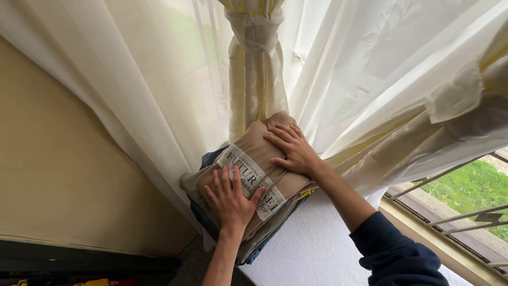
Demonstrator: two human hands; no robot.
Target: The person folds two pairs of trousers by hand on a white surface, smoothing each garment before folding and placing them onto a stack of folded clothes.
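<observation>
A folded tan garment with a white printed band lies on top of a stack of folded clothes, with blue denim showing underneath. My left hand lies flat on the near end of the tan garment, fingers spread. Flat on its far end rests my right hand, palm down, fingers apart. The stack sits at the corner of a white surface, pushed against the sheer curtain. Neither hand grips anything.
Sheer white curtains hang behind the stack, with a tied yellow-cream drape in the middle. A beige wall is at left. A window with metal bars and grass outside is at lower right.
</observation>
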